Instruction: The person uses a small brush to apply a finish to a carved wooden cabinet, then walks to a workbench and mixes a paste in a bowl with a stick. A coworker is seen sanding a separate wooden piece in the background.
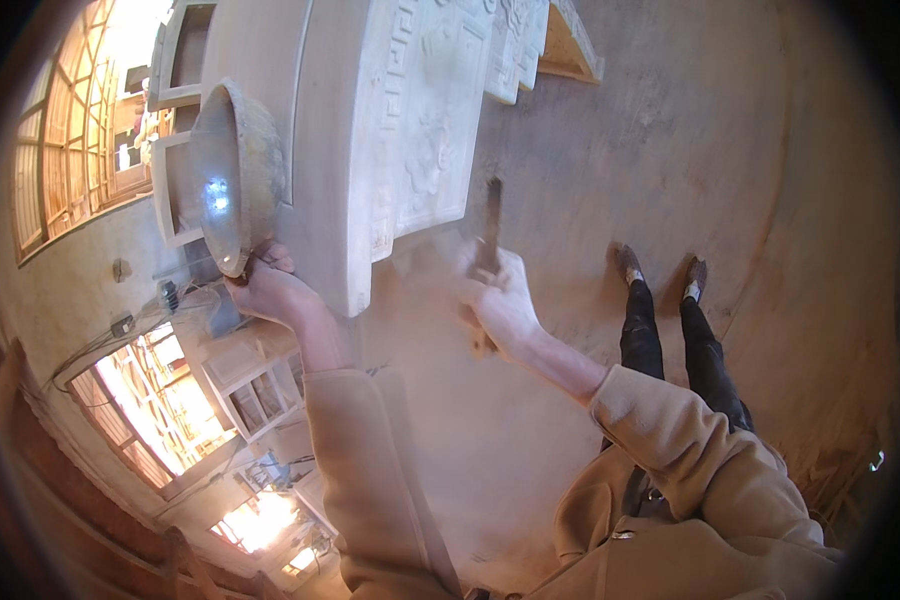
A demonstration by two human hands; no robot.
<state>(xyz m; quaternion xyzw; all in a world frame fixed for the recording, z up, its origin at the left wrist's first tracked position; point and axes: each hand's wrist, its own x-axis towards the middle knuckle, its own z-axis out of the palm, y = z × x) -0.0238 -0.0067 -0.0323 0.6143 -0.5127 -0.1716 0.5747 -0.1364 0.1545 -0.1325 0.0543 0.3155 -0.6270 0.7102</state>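
My left hand (278,290) is closed round the lower end of a dusty, dome-shaped lamp (255,160), whose bright bluish-white light shows on its left side. Beside the lamp stands a pale, white-coated piece of furniture (320,110) with a carved panel (432,130) of fretwork and relief. My right hand (505,305) is closed on a narrow brown tool (491,220), held a little away from the panel's near edge. The hand and the tool are partly blurred, so the tool's exact kind does not show.
Dusty brown floor (690,150) spreads to the right, where my feet (625,262) stand. An unpainted wooden piece (570,45) lies beyond the carved panel. Pale open frames (178,185) are behind the lamp. Cables (110,330) run along the left wall near a bright window (160,400).
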